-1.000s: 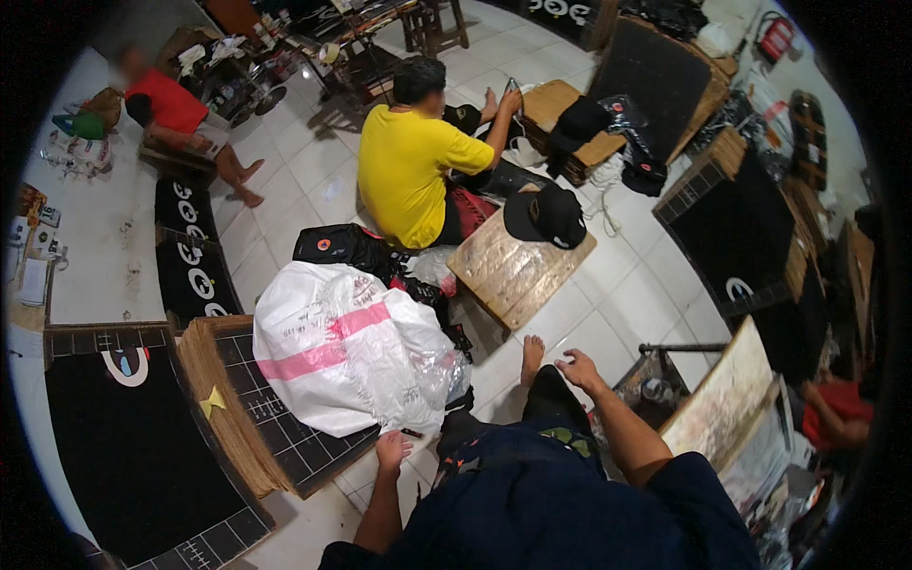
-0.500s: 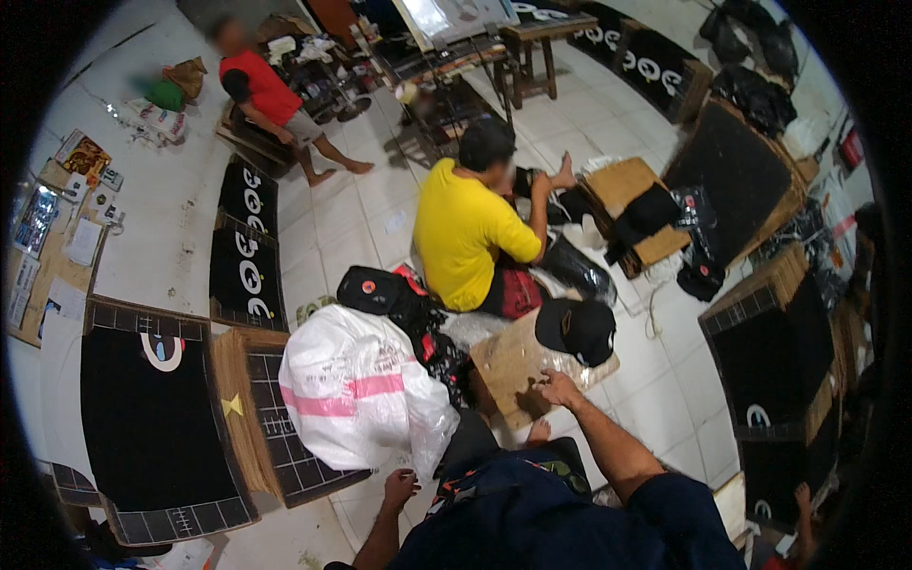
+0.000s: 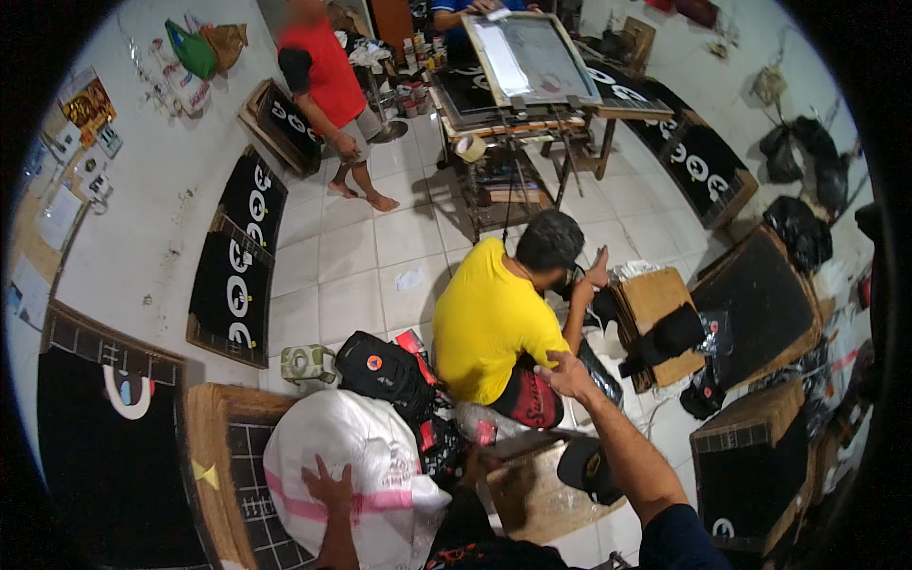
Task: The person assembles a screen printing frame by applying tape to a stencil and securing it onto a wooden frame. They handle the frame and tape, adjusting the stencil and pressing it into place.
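Right hand (image 3: pixel 567 372) reached out, open, empty; left hand (image 3: pixel 328 487) flat on white sack (image 3: pixel 361 456).

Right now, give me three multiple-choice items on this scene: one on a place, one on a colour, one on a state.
1. Where does the left hand rest?
A. on the big white plastic sack with a pink stripe
B. on the black backpack
C. on the tiled floor

2. What colour is the shirt of the seated person?
A. red
B. yellow
C. blue

3. How is the right hand?
A. clamped on a cap
B. in a pocket
C. outstretched by the seated person's back, holding nothing visible

Answers: 1 A, the palm lies flat on the sack; 2 B, the shirt is plainly yellow; 3 C, the fingers are loose with nothing seen in them.
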The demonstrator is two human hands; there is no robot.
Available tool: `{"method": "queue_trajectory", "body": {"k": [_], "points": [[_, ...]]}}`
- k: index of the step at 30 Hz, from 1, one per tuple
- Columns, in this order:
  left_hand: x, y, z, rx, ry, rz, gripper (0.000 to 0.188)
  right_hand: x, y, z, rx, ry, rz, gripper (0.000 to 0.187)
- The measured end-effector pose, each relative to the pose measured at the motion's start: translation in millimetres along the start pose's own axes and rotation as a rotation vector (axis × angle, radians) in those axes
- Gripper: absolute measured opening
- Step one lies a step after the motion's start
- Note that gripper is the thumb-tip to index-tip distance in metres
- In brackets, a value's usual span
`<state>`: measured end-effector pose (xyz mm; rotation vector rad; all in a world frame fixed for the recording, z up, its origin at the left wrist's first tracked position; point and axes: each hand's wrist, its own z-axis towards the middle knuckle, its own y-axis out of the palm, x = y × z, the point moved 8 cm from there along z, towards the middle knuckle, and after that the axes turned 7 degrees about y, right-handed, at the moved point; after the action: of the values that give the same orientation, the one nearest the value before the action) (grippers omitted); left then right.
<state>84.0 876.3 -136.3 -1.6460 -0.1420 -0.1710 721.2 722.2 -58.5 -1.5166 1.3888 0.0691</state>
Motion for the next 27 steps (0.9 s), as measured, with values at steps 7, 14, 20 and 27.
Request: {"method": "queue_trajectory", "body": {"k": [7,14,20,27], "points": [[-46.2,86.3,13.3,-0.309,-0.139,-0.231,0.115,-150.0,-60.3,240.4,0.255,-0.273,-0.56,0.095],[-61.1,103.0,11.8,-0.201,-0.162,-0.233,0.107,-260.1,-84.1,440.3,0.449,-0.376,-0.874,0.102],[-93.1,124.6,-1.6,-0.101,-0.279,-0.426,0.107,-304.3,-73.8,545.2,0.467,-0.581,-0.833,0.097],[-129.8,136.3,-16.4,0.071,-0.057,-0.44,0.09,-306.3,-74.0,620.2,0.66,-0.311,-1.474,0.073]]}}
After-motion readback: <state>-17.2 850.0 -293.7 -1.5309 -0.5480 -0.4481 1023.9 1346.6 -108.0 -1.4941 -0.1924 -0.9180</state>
